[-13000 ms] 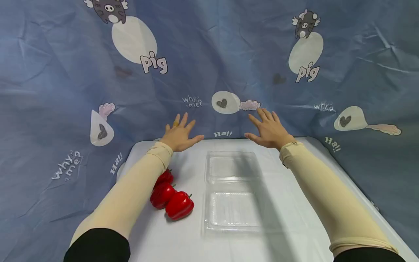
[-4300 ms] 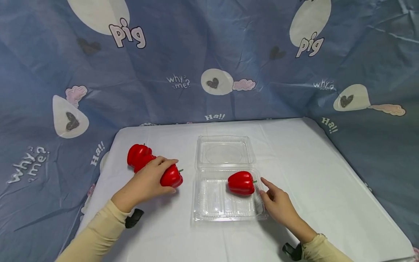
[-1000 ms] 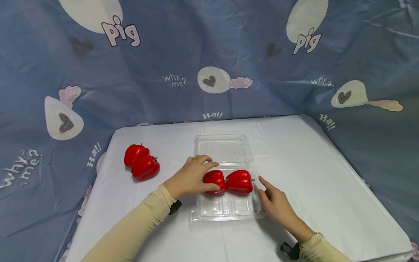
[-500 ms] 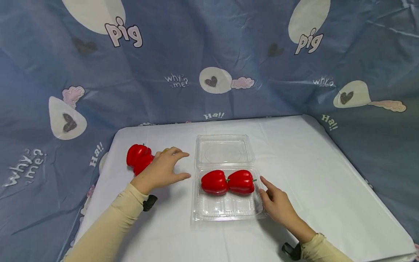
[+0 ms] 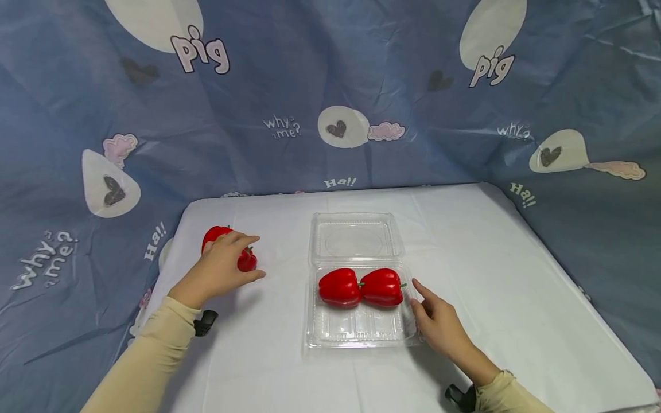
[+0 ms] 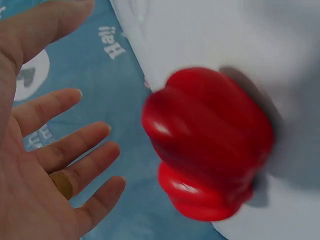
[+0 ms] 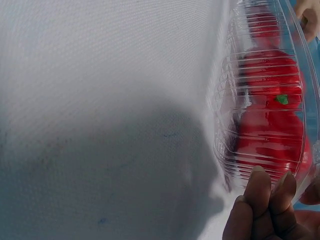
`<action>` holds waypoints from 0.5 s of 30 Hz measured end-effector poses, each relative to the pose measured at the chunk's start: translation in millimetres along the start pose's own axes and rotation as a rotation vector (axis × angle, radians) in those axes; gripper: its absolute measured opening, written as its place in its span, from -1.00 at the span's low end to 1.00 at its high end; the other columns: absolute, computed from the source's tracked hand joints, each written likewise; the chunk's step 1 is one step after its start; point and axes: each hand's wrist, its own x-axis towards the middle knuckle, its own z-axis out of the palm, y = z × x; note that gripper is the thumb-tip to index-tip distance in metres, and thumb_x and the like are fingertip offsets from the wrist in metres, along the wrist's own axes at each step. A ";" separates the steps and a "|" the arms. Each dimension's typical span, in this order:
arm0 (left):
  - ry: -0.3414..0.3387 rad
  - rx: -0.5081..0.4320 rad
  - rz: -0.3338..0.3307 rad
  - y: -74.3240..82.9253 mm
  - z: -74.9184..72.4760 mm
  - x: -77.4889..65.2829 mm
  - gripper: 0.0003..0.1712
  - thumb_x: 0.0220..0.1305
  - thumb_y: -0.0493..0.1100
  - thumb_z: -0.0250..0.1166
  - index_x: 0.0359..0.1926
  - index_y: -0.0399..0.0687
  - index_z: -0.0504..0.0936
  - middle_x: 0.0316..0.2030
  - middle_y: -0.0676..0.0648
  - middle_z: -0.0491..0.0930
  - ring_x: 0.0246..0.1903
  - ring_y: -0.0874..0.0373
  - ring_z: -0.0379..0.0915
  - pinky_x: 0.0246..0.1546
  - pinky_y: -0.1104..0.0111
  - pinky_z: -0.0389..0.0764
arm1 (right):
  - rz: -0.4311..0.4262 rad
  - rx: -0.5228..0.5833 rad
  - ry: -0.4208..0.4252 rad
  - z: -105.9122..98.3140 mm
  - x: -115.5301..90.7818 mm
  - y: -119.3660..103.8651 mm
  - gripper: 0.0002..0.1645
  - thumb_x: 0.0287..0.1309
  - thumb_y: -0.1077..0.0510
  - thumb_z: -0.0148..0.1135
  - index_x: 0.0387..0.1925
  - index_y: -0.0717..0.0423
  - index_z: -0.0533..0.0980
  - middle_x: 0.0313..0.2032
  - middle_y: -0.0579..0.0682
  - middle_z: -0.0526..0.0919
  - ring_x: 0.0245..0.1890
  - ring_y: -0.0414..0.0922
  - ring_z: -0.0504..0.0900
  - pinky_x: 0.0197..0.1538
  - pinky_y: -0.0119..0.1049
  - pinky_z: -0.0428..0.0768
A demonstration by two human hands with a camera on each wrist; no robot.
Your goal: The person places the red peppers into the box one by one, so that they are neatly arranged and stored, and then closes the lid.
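My left hand (image 5: 219,267) is over two red bell peppers at the table's left, partly covering them. In the left wrist view its fingers are spread, apart from the nearer bell pepper (image 6: 210,125); the other bell pepper (image 6: 200,195) shows behind it. A hinged clear plastic container (image 5: 356,338) lies unfolded mid-table. Lying end to end in its near half are a left bell pepper (image 5: 339,288) and a right bell pepper (image 5: 382,288). My right hand (image 5: 441,324) holds the container's right edge, thumb at the rim and fingertips (image 7: 257,172) against the outer wall.
The container's lid half (image 5: 356,235) lies flat toward the back. A white cloth covers the table (image 5: 490,275). Behind and beside it hangs a blue printed curtain (image 5: 413,69). Dark straps (image 5: 205,323) sit at both wrists.
The left hand let go of the second bell pepper in the container, then moved left and back over the two peppers on the table. The right hand has stayed at the container's edge.
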 end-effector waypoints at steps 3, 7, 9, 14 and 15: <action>0.015 0.020 -0.022 -9.0 -0.2 -3.1 -0.12 0.00 0.15 0.52 0.30 -0.12 0.47 0.16 -0.27 0.44 0.18 -0.23 0.29 0.08 -0.25 0.21 | 0.007 0.005 -0.003 -0.2 0.0 0.3 -0.42 0.37 0.18 0.15 0.38 0.18 0.36 -0.69 -0.17 0.42 -0.72 -0.26 0.33 -0.63 -0.35 0.38; 0.029 0.044 -0.034 -18.9 3.2 -6.5 -0.16 0.00 0.12 0.53 0.26 -0.15 0.50 0.16 -0.31 0.42 0.16 -0.25 0.29 0.04 -0.26 0.27 | 0.010 0.002 -0.004 -0.7 -0.4 0.4 -0.42 0.37 0.18 0.15 0.38 0.17 0.36 -0.69 -0.17 0.41 -0.72 -0.26 0.32 -0.63 -0.35 0.38; 0.029 0.049 -0.036 -23.0 6.0 -7.5 -0.17 -0.01 0.12 0.53 0.24 -0.17 0.51 0.16 -0.33 0.42 0.15 -0.27 0.29 0.01 -0.26 0.29 | 0.009 0.001 -0.003 -0.9 -0.4 0.3 -0.42 0.37 0.18 0.15 0.38 0.17 0.36 -0.69 -0.17 0.40 -0.72 -0.27 0.31 -0.63 -0.35 0.37; 0.013 0.043 -0.051 -30.3 11.8 -8.1 -0.15 -0.05 0.10 0.56 0.23 -0.20 0.51 0.16 -0.35 0.40 0.14 -0.29 0.30 -0.02 -0.27 0.32 | 0.010 0.006 -0.008 -1.3 -0.1 -0.2 -0.41 0.37 0.18 0.15 0.39 0.16 0.35 -0.69 -0.16 0.40 -0.72 -0.26 0.30 -0.63 -0.35 0.37; 0.011 0.043 -0.055 -31.1 12.4 -7.8 -0.14 -0.05 0.10 0.56 0.23 -0.19 0.52 0.16 -0.35 0.40 0.14 -0.29 0.30 -0.01 -0.27 0.33 | 0.014 0.006 -0.010 -1.4 -0.2 -0.2 -0.41 0.38 0.17 0.15 0.39 0.16 0.35 -0.69 -0.16 0.40 -0.72 -0.26 0.30 -0.63 -0.35 0.37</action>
